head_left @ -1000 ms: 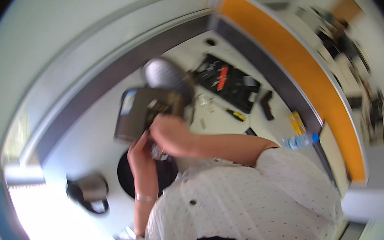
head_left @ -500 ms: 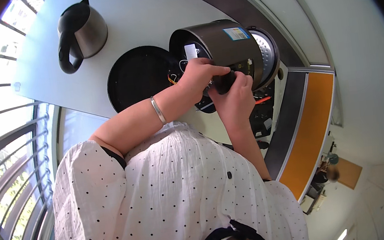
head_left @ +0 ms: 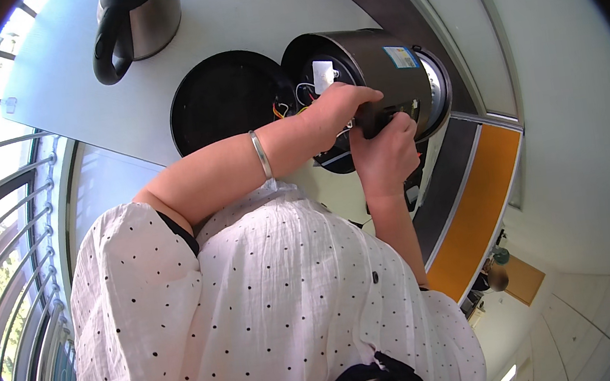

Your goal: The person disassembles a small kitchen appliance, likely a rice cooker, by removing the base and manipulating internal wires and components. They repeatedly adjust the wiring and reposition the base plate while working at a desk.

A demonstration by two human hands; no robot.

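Note:
A dark brown rice cooker lies on its side on the white table, its underside open and wires showing. Beside it is a round black base cover, with coloured wires at its right edge. My left hand, with a silver bangle on the wrist, is closed at the cooker's lower side, thumb pointing right. Just below, my right hand is closed too. Between them they grip a small black part, whose kind I cannot make out. A white tag hangs inside the opening.
A steel kettle with a black handle stands at the far left of the table. Barred windows run along the left. An orange and grey panel is at the right. Dark items partly show below my right hand.
The view has shifted, so the kettle sits higher and the cooker further right. My hands remain at the black part; my right hand's fingers are curled more tightly.

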